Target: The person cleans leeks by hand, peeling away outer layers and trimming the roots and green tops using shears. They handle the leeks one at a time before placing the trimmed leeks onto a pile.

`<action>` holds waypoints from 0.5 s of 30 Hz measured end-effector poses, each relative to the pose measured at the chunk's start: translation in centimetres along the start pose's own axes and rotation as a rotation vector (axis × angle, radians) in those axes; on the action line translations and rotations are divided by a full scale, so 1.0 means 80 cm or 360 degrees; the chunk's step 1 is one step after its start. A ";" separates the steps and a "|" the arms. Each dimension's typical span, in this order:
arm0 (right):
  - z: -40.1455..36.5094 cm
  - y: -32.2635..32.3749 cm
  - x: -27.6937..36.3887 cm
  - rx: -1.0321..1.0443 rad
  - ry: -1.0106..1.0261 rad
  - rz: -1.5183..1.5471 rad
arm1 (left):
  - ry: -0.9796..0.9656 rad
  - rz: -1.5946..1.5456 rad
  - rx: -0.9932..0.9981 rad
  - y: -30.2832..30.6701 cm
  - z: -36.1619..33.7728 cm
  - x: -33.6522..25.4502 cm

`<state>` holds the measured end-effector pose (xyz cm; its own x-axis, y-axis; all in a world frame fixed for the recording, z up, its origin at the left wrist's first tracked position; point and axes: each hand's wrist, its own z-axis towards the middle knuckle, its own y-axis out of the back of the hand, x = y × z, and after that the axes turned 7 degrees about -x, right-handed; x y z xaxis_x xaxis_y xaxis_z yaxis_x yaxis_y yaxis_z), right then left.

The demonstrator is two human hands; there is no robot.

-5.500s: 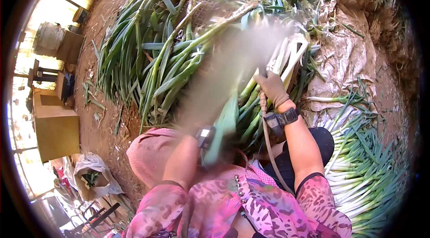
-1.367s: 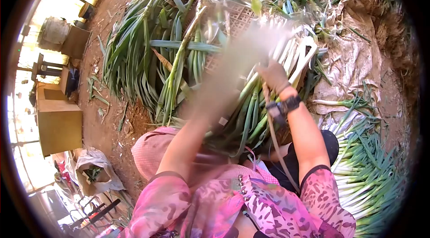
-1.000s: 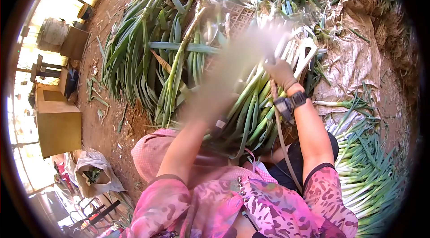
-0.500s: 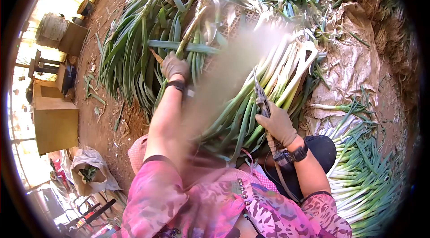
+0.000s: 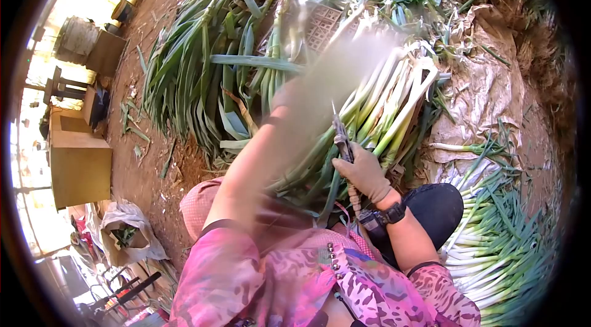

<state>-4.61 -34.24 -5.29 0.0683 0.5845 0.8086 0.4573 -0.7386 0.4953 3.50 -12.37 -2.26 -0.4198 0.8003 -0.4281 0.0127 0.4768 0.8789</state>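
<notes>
My left hand [image 5: 285, 96] is gloved and largely veiled by a pale smear across the view. Its fingers and anything in them cannot be made out. It is near the middle of the leek pile, beside green leaves. My gloved right hand [image 5: 367, 174] is wrapped round an air blow gun [image 5: 342, 140], its thin nozzle pointing up and away from me. A hose runs down from the gun past my wrist. Just beyond it lies a bundle of leeks [image 5: 403, 102] with pale stalks. To the left is a heap of untrimmed leeks [image 5: 191, 62] with long dark leaves.
Cleaner white-stalked leeks [image 5: 486, 253] lie in rows at my right. Behind them a crumpled sheet [image 5: 486, 74] covers the ground. A perforated crate [image 5: 323, 25] shows among leaves. Left stand a wooden box [image 5: 80, 164] and an open sack [image 5: 130, 234].
My left hand has moved right, from the left leek heap towards the middle, behind the smear. My right hand and the blow gun have shifted slightly left.
</notes>
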 end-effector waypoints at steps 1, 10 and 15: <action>-0.008 -0.001 0.000 0.0005 -0.0003 0.0031 | -0.0041 -0.0052 -0.0008 0.000 -0.011 -0.010; -0.028 -0.015 0.011 0.0050 -0.0010 0.0031 | -0.0222 0.0201 0.0272 -0.024 -0.015 0.053; 0.017 -0.029 0.001 -0.0029 0.0067 0.0014 | -0.0200 -0.0005 0.0200 -0.039 -0.023 0.064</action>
<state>-4.50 -32.04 -6.82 0.0344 0.5635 0.8254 0.4405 -0.7499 0.4936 -0.36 -10.43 -6.79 -0.3031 0.8342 -0.4608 0.1283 0.5148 0.8476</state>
